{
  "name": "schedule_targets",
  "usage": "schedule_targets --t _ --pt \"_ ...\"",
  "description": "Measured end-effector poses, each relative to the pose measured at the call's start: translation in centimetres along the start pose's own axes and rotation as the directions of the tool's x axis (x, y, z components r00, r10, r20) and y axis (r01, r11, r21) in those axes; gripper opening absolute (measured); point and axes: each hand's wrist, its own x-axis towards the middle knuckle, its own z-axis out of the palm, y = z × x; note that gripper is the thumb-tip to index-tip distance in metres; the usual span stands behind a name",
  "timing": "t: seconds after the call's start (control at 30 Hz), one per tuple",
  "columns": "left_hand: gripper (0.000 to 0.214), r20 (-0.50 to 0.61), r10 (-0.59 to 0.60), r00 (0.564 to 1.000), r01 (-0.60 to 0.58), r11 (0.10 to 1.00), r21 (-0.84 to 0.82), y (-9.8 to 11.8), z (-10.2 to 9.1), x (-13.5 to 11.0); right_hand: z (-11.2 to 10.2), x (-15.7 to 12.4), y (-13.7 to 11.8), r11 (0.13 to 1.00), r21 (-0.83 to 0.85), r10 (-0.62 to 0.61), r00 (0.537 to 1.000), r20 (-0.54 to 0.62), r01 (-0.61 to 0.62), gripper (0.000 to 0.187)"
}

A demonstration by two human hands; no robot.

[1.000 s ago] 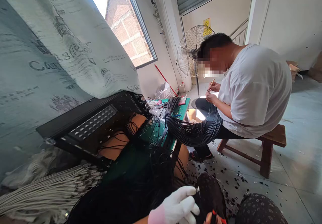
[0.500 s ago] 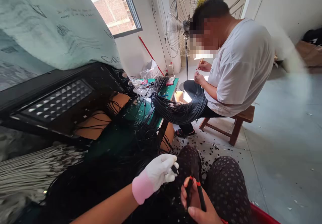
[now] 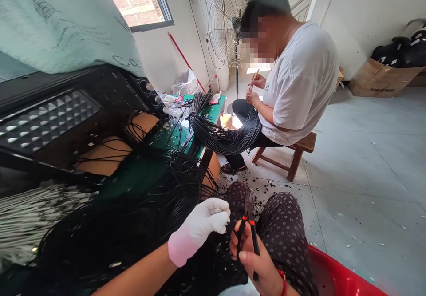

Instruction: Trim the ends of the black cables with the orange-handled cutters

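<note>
My left hand (image 3: 203, 223), in a white glove with a pink cuff, is closed in a pinch over my lap; what it grips is too small to make out. My bare right hand (image 3: 254, 260) is wrapped round a pair of black cutters with red-banded handles (image 3: 248, 229), blades pointing up beside the gloved fingers. A mass of thin black wires (image 3: 140, 216) lies across the green bench top (image 3: 133, 178) and over my left forearm. Both hands hover above my dark patterned trousers (image 3: 282, 225).
A person in a white shirt (image 3: 296, 83) sits on a wooden stool (image 3: 296, 151) with a black wire bundle (image 3: 222, 132) draped from the bench. A standing fan (image 3: 226, 16), black machine (image 3: 56, 118), white wires (image 3: 29, 216), a red tub (image 3: 342, 278) and floor clippings surround me.
The view has tilted down and both hands have come up into sight. The cutters now stand closer to the gloved left hand, which has curled tighter.
</note>
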Motion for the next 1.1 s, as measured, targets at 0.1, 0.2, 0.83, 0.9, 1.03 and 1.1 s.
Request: schedule_targets --t 0.1,0.2,0.83,0.9,1.03,1.1 --pt "0.013 0.003 0.087 0.996 -0.087 0.979 0.185 -0.3 0.1 -0.1 0.1 -0.3 0.5 0.998 -0.058 -0.018 1.0 0.012 0.019 0.049" --pt "0.015 -0.029 0.126 0.992 -0.115 0.962 0.248 -0.2 0.4 -0.4 0.1 -0.4 0.7 0.999 -0.048 -0.025 1.0 0.014 0.026 0.05" --pt "0.036 -0.116 -0.029 0.993 0.026 0.999 -0.029 -2.3 0.7 -0.6 -3.6 -2.6 -1.9 0.587 -0.81 -0.181 0.974 -0.137 -0.005 0.057" --pt "0.037 -0.101 0.001 0.995 -0.007 0.998 -0.061 -2.6 0.6 -0.6 -3.8 -2.9 -2.4 0.447 -0.894 -0.222 0.966 -0.128 -0.016 0.057" --pt "0.034 -0.155 0.022 0.988 -0.03 0.998 -0.05 -3.0 0.3 -0.3 -3.4 -3.4 -3.1 0.246 -0.969 -0.247 0.968 -0.041 0.022 0.057" --pt "0.03 -0.177 0.025 0.984 -0.025 1.0 0.005 -3.1 0.2 -0.2 -3.0 -3.7 -3.2 0.196 -0.979 -0.222 0.975 0.004 0.048 0.06"
